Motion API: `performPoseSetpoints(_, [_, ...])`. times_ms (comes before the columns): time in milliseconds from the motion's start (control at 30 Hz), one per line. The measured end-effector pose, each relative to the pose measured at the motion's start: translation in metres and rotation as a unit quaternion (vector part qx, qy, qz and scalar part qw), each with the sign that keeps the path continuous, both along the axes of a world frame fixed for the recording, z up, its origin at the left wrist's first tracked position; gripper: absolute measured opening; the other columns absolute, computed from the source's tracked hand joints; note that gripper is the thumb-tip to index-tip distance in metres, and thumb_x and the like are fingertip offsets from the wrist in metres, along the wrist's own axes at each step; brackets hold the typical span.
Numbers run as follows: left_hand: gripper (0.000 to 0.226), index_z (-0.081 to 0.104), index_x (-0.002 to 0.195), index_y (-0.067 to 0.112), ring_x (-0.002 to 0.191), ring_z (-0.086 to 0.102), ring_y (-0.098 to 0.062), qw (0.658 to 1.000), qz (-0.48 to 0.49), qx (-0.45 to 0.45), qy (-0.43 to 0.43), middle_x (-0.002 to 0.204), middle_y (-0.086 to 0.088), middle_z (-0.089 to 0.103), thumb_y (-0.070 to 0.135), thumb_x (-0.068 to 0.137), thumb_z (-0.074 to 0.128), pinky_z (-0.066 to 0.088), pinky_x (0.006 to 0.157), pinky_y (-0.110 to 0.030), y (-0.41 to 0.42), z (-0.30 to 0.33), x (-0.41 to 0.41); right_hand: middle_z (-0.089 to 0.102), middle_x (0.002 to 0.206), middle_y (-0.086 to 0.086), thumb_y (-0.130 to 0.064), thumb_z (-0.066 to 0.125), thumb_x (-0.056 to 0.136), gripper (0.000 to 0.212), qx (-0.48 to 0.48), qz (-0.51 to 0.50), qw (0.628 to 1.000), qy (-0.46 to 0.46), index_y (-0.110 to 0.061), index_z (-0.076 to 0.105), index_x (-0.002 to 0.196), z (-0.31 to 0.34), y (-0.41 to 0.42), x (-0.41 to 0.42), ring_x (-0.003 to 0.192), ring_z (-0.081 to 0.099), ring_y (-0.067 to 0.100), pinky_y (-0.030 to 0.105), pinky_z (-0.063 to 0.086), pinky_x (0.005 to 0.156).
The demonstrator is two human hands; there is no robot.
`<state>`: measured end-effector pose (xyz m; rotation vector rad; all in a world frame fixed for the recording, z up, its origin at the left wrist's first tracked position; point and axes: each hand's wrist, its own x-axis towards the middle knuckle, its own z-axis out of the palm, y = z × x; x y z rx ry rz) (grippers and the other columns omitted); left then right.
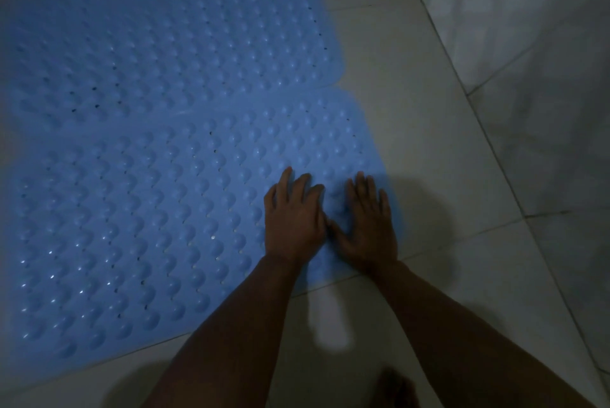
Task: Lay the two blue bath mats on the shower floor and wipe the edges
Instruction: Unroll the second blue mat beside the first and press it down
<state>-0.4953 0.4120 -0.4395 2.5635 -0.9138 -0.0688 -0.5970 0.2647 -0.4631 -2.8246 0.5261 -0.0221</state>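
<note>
Two blue bath mats with raised bumps and small holes lie flat on the pale tiled shower floor [412, 117]. The far mat [171, 37] fills the upper left. The near mat [138, 226] lies in front of it, and their long edges meet or overlap slightly. My left hand [293, 219] and my right hand [368, 222] rest palm down, fingers spread, side by side on the near mat's right end close to its front right corner. Neither hand holds anything. No cloth is in view.
A tiled wall [534, 61] rises at the right, meeting the floor along a diagonal line. Bare floor tiles [439, 275] run between the mats and the wall. A foot [392, 388] shows dimly at the bottom edge. The light is dim.
</note>
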Motion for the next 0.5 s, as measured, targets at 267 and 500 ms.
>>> performPoseSetpoints(267, [0.043,0.066,0.125,0.021,0.149,0.033,-0.037,0.999,0.022,0.014,0.028,0.144,-0.006,0.057,0.031,0.09,0.043,0.034,0.111,-0.05,0.019,0.03,0.016,0.002,0.168,0.007,-0.08,0.037,0.086,0.101,0.162,-0.003,0.958,0.238,-0.014,0.015,0.16,0.051,-0.026,0.038,0.156,0.001,0.027,0.043,0.005,0.124])
performPoseSetpoints(500, [0.049,0.064,0.128,0.02,0.15,0.031,-0.038,0.997,0.024,0.052,0.047,0.145,-0.007,0.055,0.035,0.089,0.04,0.037,0.109,-0.052,0.065,0.073,0.049,0.06,0.14,0.008,-0.05,0.06,0.092,0.051,0.089,-0.001,0.982,0.169,-0.021,0.06,0.134,0.124,-0.007,0.101,0.129,0.055,0.03,0.039,0.044,0.107])
